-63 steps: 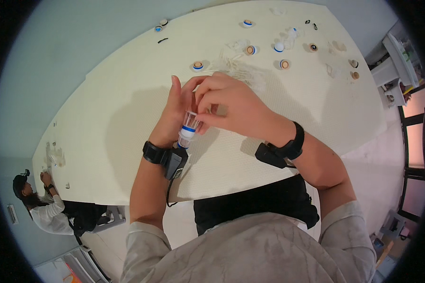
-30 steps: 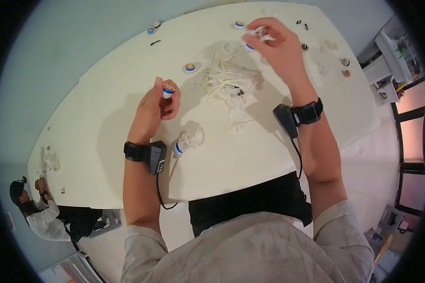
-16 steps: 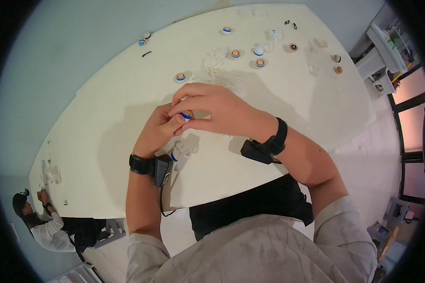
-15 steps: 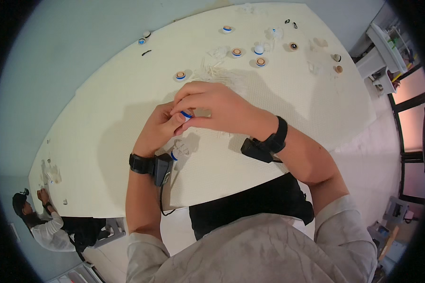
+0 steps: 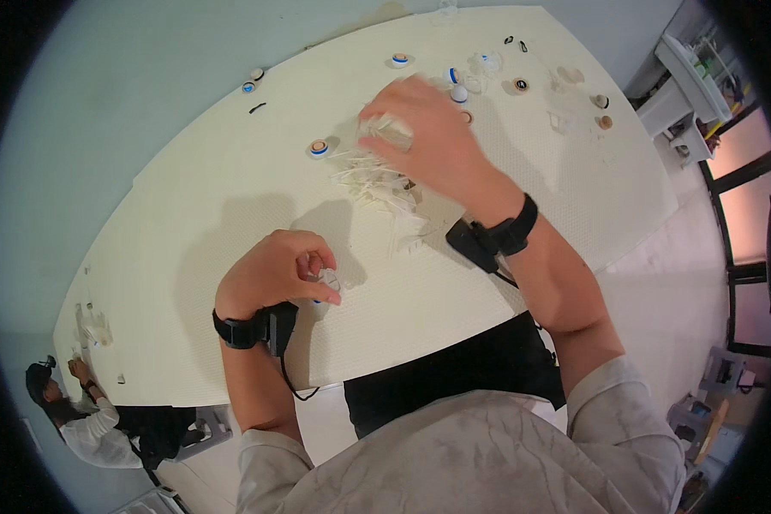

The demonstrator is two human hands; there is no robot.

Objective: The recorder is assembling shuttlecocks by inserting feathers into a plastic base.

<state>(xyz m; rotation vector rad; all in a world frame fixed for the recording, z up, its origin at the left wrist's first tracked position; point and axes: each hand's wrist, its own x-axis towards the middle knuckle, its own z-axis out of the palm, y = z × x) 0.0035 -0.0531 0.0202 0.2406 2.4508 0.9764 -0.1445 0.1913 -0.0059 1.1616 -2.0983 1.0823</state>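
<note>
Near the front of the table, my left hand (image 5: 274,267) curls its thumb and fingers round a small crumpled clear plastic piece (image 5: 328,279). A bit of blue shows under it, by the thumb. Farther off, my right hand (image 5: 433,133) hovers over the far end of a loose heap of thin white sticks (image 5: 373,178). Its thumb and fingers are curved with pale, see-through material between them; blur hides whether they grip it. Left of that hand stands a round container with a tan top and blue rim (image 5: 319,149). Another blue-rimmed container (image 5: 454,75) tilts beyond it.
More small round containers lie at the back, among them a white-domed one (image 5: 459,94) and a dark-topped one (image 5: 522,85). Clear plastic scraps (image 5: 488,62) sit near them. At far left another person (image 5: 86,420) works at the table. A white shelf unit (image 5: 690,81) stands at right.
My hands have parted. The blue-rimmed container is out of them. My left hand came down toward me onto the clear piece; my right hand went away from me to the stick heap.
</note>
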